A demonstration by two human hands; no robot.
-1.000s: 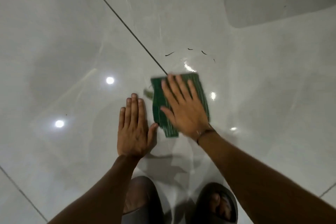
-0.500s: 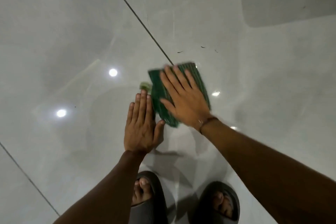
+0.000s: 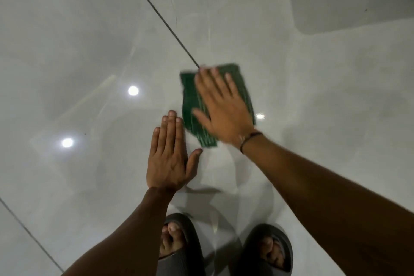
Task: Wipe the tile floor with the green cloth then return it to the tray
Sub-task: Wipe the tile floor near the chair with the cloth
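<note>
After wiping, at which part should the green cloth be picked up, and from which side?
Probably the near corner of the green cloth, pinched from the person's side: it lies flat, and that corner pokes out from under the right hand.

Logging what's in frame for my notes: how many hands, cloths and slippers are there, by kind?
Hands: 2, the left hand and the right hand
Green cloth: 1
Grey slippers: 2, the left slipper and the right slipper
Total: 5
</note>
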